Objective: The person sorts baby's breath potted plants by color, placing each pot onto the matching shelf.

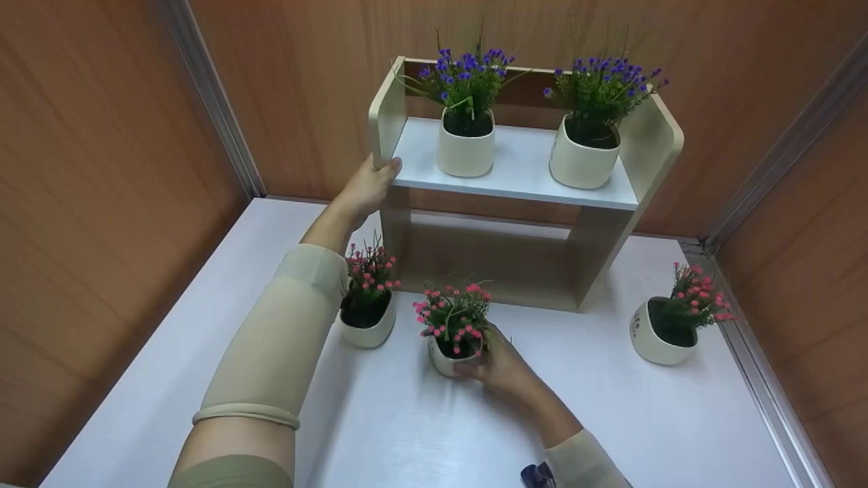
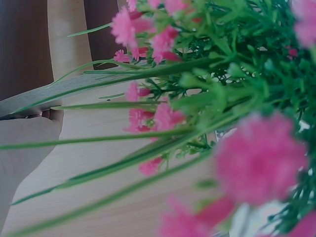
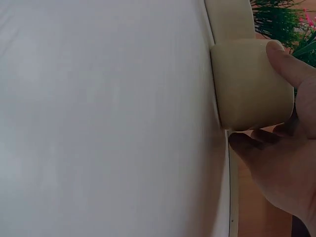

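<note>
My left hand (image 1: 369,186) grips the left side panel of a small two-tier wooden shelf (image 1: 658,146), thumb on the front edge near the white upper board. In the left wrist view, pink flowers and long green leaves cover much of the picture, with part of the hand (image 2: 29,148) at the left edge. My right hand (image 1: 505,366) holds a white pot of pink flowers (image 1: 447,362) in front of the shelf. The right wrist view has its thumb on the pot's (image 3: 252,89) side and the fingers around the other side.
Two white pots with purple flowers (image 1: 466,152) (image 1: 583,159) stand on the shelf's upper board. Another pink-flowered pot (image 1: 369,329) stands left of the shelf, beside my left forearm. A third pink-flowered pot (image 1: 658,335) sits at the right, near the metal-edged wooden wall (image 1: 807,271).
</note>
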A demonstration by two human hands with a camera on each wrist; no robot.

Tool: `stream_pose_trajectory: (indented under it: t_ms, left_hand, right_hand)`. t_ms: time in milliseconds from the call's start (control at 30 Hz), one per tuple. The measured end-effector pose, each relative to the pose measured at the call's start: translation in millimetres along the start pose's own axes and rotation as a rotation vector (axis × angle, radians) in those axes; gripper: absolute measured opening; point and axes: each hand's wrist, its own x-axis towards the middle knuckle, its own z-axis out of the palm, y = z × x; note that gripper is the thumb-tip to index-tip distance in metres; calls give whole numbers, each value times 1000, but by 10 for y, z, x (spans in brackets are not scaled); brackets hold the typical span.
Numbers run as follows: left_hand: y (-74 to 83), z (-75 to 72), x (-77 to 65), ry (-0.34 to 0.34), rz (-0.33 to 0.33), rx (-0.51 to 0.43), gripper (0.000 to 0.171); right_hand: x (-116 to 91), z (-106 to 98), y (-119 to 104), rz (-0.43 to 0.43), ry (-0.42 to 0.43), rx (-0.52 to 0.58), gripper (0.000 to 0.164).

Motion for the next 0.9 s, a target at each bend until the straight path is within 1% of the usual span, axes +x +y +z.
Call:
stream_pose_trajectory:
  t_ms: [167, 433, 500, 567, 667, 733, 900]
  left_hand:
    - [6, 2, -4, 9, -3, 3, 71]
    - [-7, -6, -11, 13, -15, 8, 73]
    - [-9, -7, -10, 14, -14, 10, 74]
    - [-10, -6, -4, 12, -15, 15, 75]
    - [-11, -4, 7, 7, -22, 20, 75]
    - [-8, -4, 10, 3, -29, 19, 75]
    - [4, -11, 6, 7, -32, 15, 75]
  right_hand:
    - [-13, 7, -13, 75, -7, 11, 93]
    - [-26, 16, -1, 79, -3, 51, 91]
    - [-28, 9, 3, 97, 5, 63, 91]
    - [-32, -6, 3, 126, 14, 100, 90]
    - [-31, -50, 1, 149, 37, 160, 89]
    - [-24, -93, 0, 154, 62, 181, 88]
    - [14, -227, 30, 153, 154, 137, 90]
